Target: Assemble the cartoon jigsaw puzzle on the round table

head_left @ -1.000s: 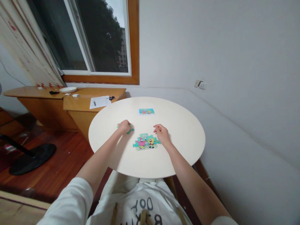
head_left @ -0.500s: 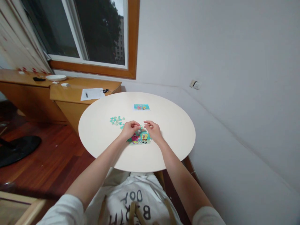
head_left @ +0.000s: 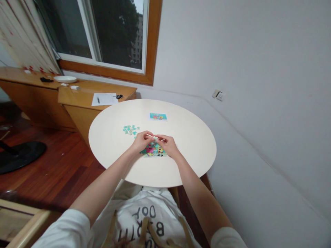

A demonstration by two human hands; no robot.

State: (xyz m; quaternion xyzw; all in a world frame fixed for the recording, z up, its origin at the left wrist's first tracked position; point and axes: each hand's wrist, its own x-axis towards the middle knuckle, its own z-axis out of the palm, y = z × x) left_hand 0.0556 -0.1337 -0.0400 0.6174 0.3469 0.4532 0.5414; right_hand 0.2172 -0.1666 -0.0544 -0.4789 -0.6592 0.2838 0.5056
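Note:
A partly built cartoon jigsaw puzzle [head_left: 154, 151] lies near the middle of the round cream table [head_left: 191, 148]. My left hand [head_left: 141, 141] and my right hand [head_left: 166, 143] meet just above its far edge, fingers pinched together on a small puzzle piece [head_left: 152, 137] held between them. A heap of loose teal pieces [head_left: 130, 130] lies to the left of my left hand. A small reference picture card [head_left: 158, 116] lies farther back on the table.
A wooden sideboard [head_left: 77, 100] stands behind the table at left, with a sheet of paper [head_left: 104, 99], a white plate [head_left: 64, 79] and small items. A black fan base [head_left: 20, 155] sits on the wood floor. White walls close the right side.
My left hand left the loose teal pieces and came right over the puzzle. My right hand moved left to meet it. Both now pinch one piece together.

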